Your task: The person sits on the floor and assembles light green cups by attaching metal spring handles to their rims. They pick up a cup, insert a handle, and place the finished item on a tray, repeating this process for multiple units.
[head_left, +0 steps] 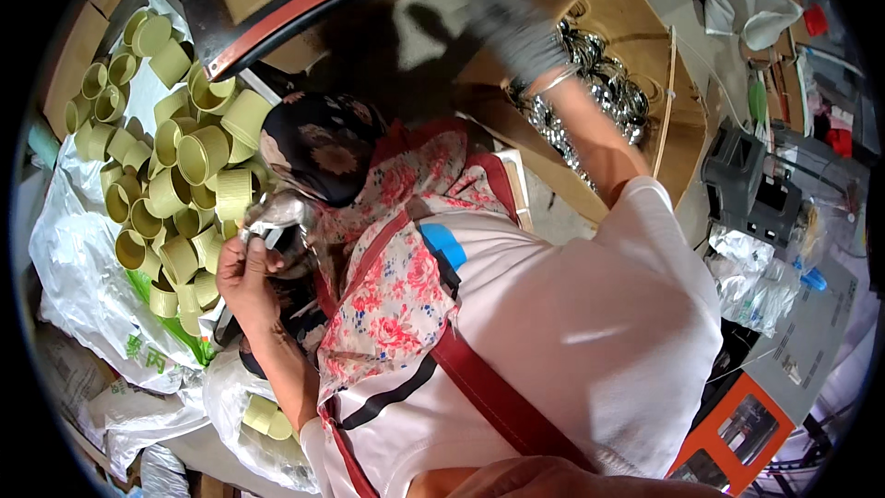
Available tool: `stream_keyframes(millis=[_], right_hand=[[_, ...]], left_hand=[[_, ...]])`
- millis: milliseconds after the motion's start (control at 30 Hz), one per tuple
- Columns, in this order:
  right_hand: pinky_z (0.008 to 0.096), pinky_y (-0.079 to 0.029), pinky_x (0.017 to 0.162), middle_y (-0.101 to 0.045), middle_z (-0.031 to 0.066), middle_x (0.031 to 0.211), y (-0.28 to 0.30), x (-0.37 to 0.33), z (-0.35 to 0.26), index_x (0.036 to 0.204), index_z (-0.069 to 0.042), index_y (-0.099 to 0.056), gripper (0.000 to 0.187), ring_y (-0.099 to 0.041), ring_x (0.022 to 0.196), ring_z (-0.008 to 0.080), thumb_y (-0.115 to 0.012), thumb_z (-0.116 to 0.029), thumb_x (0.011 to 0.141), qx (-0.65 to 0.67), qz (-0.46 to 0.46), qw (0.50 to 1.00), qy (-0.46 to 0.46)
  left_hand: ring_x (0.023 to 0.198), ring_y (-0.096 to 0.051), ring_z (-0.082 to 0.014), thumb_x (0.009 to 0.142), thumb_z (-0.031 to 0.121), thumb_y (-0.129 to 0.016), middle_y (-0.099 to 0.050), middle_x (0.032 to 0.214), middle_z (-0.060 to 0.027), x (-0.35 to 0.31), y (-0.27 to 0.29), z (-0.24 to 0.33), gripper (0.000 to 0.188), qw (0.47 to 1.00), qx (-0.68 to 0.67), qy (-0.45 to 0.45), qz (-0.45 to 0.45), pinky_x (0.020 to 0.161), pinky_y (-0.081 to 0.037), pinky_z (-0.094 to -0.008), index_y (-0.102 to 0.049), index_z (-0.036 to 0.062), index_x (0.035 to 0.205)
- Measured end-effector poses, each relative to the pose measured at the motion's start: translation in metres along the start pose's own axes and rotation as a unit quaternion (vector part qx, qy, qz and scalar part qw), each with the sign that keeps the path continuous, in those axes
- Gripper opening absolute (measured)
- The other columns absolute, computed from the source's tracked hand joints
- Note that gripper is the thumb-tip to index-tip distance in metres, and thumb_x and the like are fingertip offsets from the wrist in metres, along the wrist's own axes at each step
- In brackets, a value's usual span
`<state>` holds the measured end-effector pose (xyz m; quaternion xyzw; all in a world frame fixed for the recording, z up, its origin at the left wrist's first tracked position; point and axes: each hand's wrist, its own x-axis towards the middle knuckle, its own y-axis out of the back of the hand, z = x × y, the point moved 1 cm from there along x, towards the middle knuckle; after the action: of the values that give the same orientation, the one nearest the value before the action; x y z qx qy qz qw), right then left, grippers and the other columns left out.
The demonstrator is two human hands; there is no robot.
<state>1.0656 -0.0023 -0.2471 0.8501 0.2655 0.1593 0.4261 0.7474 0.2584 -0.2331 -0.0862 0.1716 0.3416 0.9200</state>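
Note:
My left hand (247,281) is bare and closed in a pinch beside the heap of cups. At its fingertips is a small pale, shiny thing that I cannot make out. Olive-green plastic cups (203,155), many lying on their sides, are heaped just beyond that hand. My right hand (521,32), in a grey glove, hangs over the far left edge of an open cardboard box (678,97). Motion smears its fingers, so what they hold, if anything, does not show. Shiny curved metal pieces (599,83) fill much of the box.
White plastic sacking (88,249) lies under and around the cups. A clear bag (235,406) with a few more cups is at the lower left. A black and red-edged machine part (295,9) juts in at the top. Dark grey plastic housings (751,184) stand at the right.

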Motion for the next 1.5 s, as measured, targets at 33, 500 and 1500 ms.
stream_keyframes(millis=[33,500,1500], right_hand=[[0.0371,-0.048,0.070,-0.061,0.0136,0.085,0.018,-0.001,0.047,0.093,-0.008,-0.059,0.017,-0.059,0.079,0.0317,-0.053,-0.018,0.080,0.074,0.091,0.990,-0.072],[0.0354,-0.045,0.078,-0.060,0.0162,0.100,-0.160,-0.094,0.306,0.097,-0.003,-0.061,0.038,-0.057,0.092,0.0312,-0.057,-0.033,0.075,-0.211,-0.249,0.931,-0.165],[0.0263,-0.045,0.073,-0.061,0.0062,0.087,0.095,0.037,-0.002,0.100,-0.002,-0.057,0.038,-0.056,0.078,0.0138,-0.070,-0.022,0.070,-0.105,0.013,0.970,0.220]], left_hand=[[0.053,-0.045,-0.0087,0.084,0.009,-0.056,-0.050,0.062,-0.0002,0.000,-0.001,-0.004,0.006,1.000,-0.002,-0.004,0.019,0.053,-0.039,-0.0220,-0.054,0.0038,0.084],[0.051,-0.043,-0.0088,0.081,0.013,-0.061,-0.050,0.058,-0.0002,-0.037,0.029,-0.036,0.010,0.981,0.008,0.016,0.196,0.051,-0.037,-0.0220,-0.055,0.0047,0.081],[0.052,-0.045,-0.0059,0.082,0.013,-0.059,-0.051,0.062,0.0017,-0.037,0.023,-0.039,0.009,0.970,-0.083,-0.048,0.225,0.050,-0.036,-0.0190,-0.055,0.0048,0.082]])
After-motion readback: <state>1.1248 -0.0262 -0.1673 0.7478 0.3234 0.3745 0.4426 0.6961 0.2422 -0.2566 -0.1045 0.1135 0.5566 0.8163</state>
